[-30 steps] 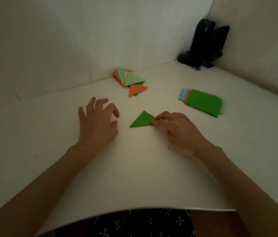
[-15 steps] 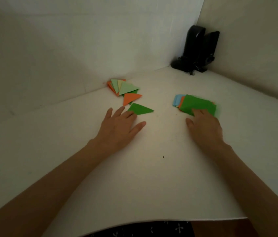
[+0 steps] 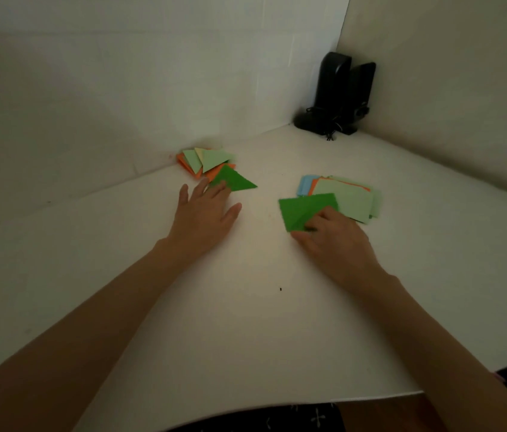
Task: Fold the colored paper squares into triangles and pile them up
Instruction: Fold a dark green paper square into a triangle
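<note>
- Left hand point(image 3: 205, 210) lies flat on the white worktop point(image 3: 246, 322), grip spread wide, fingers straight, the fingertips just touching the near edge of a dark green triangle point(image 3: 237, 181).
- That triangle is sharp-cornered, crisply folded matte paper. It lies at the front of the pile of triangles point(image 3: 207, 160) and overlaps an orange one.
- The pile sits against the worktop's far edge, right at the foot of the wall: pale green, cream and orange folded pieces, fanned out loosely with their points going different ways.
- Right hand point(image 3: 336, 241) has curled fingers over the near corner of a dark green square point(image 3: 302, 208) and the thumb at its near edge, the grip pinching the sheet.
- This flat square shows a faint diagonal crease. It lies just beside the stack of squares point(image 3: 353, 199), nearer the worktop's middle.
- The stack is skewed, with pale green on top and orange and light blue edges peeking out at the far left.
- Far corner of the worktop: a glossy black device point(image 3: 338, 92) stands upright.
</note>
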{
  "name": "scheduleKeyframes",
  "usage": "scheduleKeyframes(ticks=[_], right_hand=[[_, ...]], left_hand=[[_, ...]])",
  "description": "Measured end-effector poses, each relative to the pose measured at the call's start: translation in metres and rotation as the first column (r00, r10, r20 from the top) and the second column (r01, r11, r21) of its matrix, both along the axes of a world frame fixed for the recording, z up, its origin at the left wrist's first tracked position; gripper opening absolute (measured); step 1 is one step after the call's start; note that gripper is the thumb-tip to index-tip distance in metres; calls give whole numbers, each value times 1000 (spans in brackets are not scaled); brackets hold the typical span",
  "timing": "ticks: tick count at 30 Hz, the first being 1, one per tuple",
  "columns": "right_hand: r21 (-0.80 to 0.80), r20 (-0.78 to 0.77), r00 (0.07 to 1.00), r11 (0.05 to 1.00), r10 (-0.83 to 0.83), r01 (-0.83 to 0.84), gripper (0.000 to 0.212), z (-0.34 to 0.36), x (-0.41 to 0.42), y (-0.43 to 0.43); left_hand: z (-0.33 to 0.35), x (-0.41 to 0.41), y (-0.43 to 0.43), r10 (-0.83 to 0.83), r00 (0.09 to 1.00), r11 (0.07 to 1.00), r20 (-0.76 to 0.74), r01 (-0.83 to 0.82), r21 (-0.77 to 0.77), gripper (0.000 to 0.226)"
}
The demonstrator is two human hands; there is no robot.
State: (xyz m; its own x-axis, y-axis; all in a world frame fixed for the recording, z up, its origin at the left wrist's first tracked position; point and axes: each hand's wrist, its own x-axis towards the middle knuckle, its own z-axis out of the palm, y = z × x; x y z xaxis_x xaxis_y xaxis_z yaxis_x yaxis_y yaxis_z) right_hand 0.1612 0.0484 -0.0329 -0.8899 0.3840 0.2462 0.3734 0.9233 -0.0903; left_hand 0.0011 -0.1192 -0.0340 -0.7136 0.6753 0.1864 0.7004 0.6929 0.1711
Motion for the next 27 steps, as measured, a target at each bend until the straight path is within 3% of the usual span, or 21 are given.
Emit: scheduleKeyframes(ticks=[2, 4, 7, 10, 12, 14, 15, 16, 19, 21, 23, 26, 27], right_hand=[[-163, -42, 999, 986, 30, -36, 47, 3, 1, -10], [-212, -55, 996, 974, 74, -84, 43, 2, 1, -18], [-161, -88, 988, 977, 125, -138, 34, -5, 0, -22], [20, -218, 951, 976, 218, -219, 35, -7, 0, -25], [97, -339, 897, 959, 282, -265, 34, 1, 0, -32], [171, -425, 817, 920, 391, -352, 31, 9, -2, -41], [215, -434, 777, 890, 457, -403, 32, 12, -4, -46], [261, -421, 741, 852, 523, -453, 32, 14, -6, -51], [344, -315, 684, 751, 658, -564, 11, 8, -15, -58], [322, -238, 705, 739, 668, -592, 47, 0, -18, -58], [303, -236, 717, 751, 656, -587, 56, -3, -18, -57], [270, -339, 686, 765, 644, -584, 20, -3, -15, -59], [219, -385, 669, 767, 635, -602, 20, -1, -14, -61]], left_hand=[[-2, 10, -7, -39, 998, 997, -46, 42, 66, 46], [-3, 22, -17, -88, 995, 979, -55, 96, 178, 40], [-3, 43, -34, -153, 988, 918, 7, 140, 370, 29], [3, 62, -46, -195, 942, 831, 273, 11, 556, 19], [11, 71, -44, -277, 781, 724, 560, -213, 656, 15], [19, 73, -39, -451, 419, 602, 788, -509, 615, 26], [21, 72, -38, -519, 268, 570, 812, -599, 562, 28], [21, 71, -37, -568, 191, 549, 801, -637, 541, 27], [15, 66, -38, -628, 224, 451, 746, -676, 583, 22], [12, 63, -41, -627, 275, 409, 729, -681, 608, 32], [12, 63, -43, -642, 295, 395, 708, -665, 634, 34], [13, 64, -44, -685, 306, 373, 662, -633, 678, 38], [12, 65, -44, -685, 320, 379, 654, -610, 696, 39]])
